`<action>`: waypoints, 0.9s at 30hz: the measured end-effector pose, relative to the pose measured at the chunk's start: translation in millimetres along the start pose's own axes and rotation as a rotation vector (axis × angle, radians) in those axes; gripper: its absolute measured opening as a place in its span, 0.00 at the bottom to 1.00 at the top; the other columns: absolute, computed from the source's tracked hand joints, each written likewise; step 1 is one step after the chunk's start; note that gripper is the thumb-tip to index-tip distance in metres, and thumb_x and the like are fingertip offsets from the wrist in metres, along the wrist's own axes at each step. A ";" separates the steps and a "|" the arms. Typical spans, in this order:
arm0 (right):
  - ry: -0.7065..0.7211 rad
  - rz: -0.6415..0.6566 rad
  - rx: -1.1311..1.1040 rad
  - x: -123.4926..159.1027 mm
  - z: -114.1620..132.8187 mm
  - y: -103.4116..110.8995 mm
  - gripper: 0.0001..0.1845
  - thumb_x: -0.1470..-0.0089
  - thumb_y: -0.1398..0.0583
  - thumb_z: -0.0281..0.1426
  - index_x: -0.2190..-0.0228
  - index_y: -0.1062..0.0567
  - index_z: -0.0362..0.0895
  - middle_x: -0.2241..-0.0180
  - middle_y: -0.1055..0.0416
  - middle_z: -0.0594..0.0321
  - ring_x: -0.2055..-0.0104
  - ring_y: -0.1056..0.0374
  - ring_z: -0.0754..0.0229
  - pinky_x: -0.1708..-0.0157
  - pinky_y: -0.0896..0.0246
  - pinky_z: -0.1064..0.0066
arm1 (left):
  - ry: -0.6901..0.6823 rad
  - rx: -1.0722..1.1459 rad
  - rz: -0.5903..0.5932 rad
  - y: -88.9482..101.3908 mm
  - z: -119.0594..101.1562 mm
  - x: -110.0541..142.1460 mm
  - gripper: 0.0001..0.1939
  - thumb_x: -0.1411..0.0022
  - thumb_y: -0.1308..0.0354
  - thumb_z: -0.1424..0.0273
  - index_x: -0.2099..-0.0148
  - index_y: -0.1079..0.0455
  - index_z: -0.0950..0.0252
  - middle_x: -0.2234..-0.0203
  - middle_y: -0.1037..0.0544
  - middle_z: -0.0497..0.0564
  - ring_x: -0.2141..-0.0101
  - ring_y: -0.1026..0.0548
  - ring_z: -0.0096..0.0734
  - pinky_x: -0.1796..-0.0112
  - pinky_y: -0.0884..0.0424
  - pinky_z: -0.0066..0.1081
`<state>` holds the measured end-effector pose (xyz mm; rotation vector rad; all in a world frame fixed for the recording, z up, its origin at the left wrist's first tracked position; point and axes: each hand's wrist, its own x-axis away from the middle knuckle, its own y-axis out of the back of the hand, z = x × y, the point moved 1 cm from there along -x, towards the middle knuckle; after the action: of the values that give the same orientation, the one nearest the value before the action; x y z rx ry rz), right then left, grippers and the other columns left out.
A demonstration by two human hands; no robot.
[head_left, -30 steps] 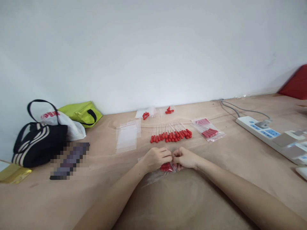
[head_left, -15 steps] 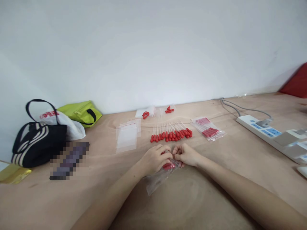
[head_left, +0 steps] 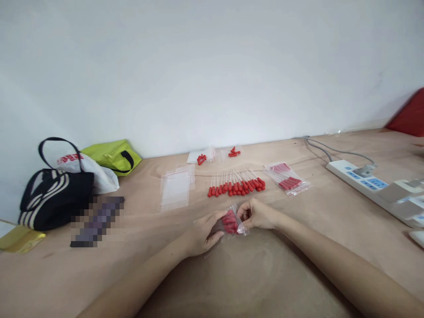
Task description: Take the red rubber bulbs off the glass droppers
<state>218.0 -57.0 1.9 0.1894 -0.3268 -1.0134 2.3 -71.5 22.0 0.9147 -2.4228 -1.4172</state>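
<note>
A clear zip bag (head_left: 244, 229) with several red rubber bulbs (head_left: 229, 221) inside lies low over the table, between my hands. My left hand (head_left: 202, 230) is curled round the bag's left end, thumb on the near side and fingers on the far side. At the right end, my right hand (head_left: 260, 214) pinches the bag's edge. Just beyond lies a row of droppers (head_left: 236, 187), their red bulbs towards me and thin clear stems pointing away. To their right is a filled zip bag (head_left: 287, 178) with red-bulbed droppers. Flat empty zip bags (head_left: 175, 190) lie to the left.
Loose red bulbs (head_left: 201, 159) and more clear bags (head_left: 218, 154) lie near the wall. On the left are a black handbag (head_left: 59, 198), a white plastic bag (head_left: 102, 174), a lime bag (head_left: 112, 154) and a pixelated dark object (head_left: 99, 223). A power strip (head_left: 361, 179) with cables stands right.
My left hand has slid left and down, uncovering the red bulbs in the bag. The bag's loose end, which hung towards me, is now mostly behind my left hand. My right hand stays nearly in place.
</note>
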 end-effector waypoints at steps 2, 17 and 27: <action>0.005 -0.018 -0.012 1.1 1.7 -0.2 0.20 0.75 0.31 0.37 0.76 0.27 0.39 0.85 0.39 0.71 0.82 0.47 0.72 0.83 0.55 0.79 | -0.029 0.007 -0.030 -0.5 5.0 -3.4 0.23 0.41 0.52 0.71 0.44 0.51 0.61 0.49 0.36 0.54 0.50 0.36 0.32 0.51 0.38 0.35; 0.188 -0.205 0.088 3.1 6.3 -12.0 0.12 0.68 0.35 0.29 0.78 0.33 0.41 0.81 0.37 0.70 0.79 0.43 0.70 0.80 0.49 0.78 | -0.040 0.019 -0.141 -6.0 12.6 -3.3 0.17 0.40 0.52 0.71 0.48 0.44 0.62 0.54 0.33 0.55 0.54 0.34 0.31 0.53 0.36 0.33; 0.207 -0.215 0.070 1.8 5.0 -15.6 0.16 0.66 0.36 0.29 0.74 0.38 0.44 0.79 0.38 0.71 0.79 0.44 0.71 0.79 0.49 0.78 | -0.007 0.074 -0.125 -2.8 9.6 -2.8 0.13 0.41 0.52 0.72 0.52 0.43 0.64 0.57 0.32 0.53 0.57 0.32 0.30 0.57 0.36 0.32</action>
<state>204.6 -66.7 2.1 0.3969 -0.1549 -1.1837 1.4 -63.9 15.0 1.0974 -2.4777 -1.3806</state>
